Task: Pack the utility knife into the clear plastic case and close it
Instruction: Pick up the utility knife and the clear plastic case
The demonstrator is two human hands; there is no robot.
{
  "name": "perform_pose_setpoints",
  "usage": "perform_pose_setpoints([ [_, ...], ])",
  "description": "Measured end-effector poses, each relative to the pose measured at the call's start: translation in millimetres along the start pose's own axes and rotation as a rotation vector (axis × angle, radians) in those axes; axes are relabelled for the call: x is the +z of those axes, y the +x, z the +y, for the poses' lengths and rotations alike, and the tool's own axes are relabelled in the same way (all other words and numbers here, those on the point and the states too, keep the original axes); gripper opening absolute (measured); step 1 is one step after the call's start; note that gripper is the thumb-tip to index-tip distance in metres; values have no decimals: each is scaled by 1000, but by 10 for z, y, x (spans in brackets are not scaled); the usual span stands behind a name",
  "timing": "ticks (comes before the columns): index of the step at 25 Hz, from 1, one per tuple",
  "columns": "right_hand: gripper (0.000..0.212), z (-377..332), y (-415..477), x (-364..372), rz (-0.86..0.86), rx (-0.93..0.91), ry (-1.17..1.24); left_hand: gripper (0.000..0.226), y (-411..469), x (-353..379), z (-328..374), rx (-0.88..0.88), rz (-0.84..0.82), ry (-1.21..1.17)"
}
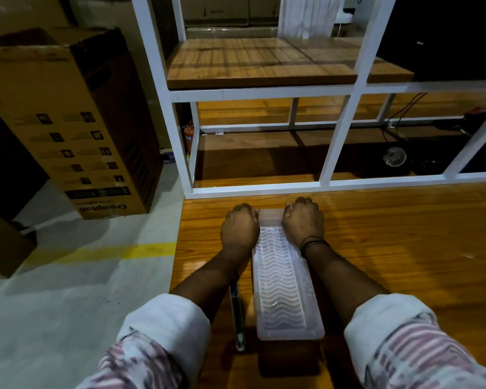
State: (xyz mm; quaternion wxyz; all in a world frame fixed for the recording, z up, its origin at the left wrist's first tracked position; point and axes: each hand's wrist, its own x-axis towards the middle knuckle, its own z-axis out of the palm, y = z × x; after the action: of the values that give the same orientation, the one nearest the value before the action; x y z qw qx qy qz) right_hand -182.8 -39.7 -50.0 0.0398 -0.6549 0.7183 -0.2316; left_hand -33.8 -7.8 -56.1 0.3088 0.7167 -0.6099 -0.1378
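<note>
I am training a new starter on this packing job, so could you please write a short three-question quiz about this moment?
1. True or false: both hands are at the far end of the clear plastic case.
2. Which wrist wears the dark band? A. left B. right C. neither
3. Where does the utility knife lie?

Key:
1. True. The left hand and right hand sit either side of the far end.
2. B.
3. On the wooden table, outside the case, to its left, partly under the left forearm.
</note>
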Motion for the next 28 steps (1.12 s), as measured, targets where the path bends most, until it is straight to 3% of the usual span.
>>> perform_pose_setpoints([
  [6, 41, 13, -8, 21, 14, 2, 0, 32, 0, 9, -10, -7, 14, -29],
  [16, 40, 56, -35, 25, -2, -7, 17, 33, -38, -63, 60, 76, 58, 148],
  [19, 34, -8, -50, -88, 17, -61, -91, 33, -73, -73, 111, -69, 21, 22],
  [21, 29, -74, -142, -226, 36, -262, -158, 36, -113, -141, 158, -153, 30, -109],
  [24, 27, -146, -615, -398, -87, -549, -92, 35, -406, -258, 123, -264, 20, -299],
  [26, 30, -149, -1017, -538, -180, -629, -76, 22, -721, -318, 14, -402, -58, -409],
  [28, 42, -122, -1287, -689, -216, -637, -123, 23, -987, -403, -50, -557, -150, -559],
])
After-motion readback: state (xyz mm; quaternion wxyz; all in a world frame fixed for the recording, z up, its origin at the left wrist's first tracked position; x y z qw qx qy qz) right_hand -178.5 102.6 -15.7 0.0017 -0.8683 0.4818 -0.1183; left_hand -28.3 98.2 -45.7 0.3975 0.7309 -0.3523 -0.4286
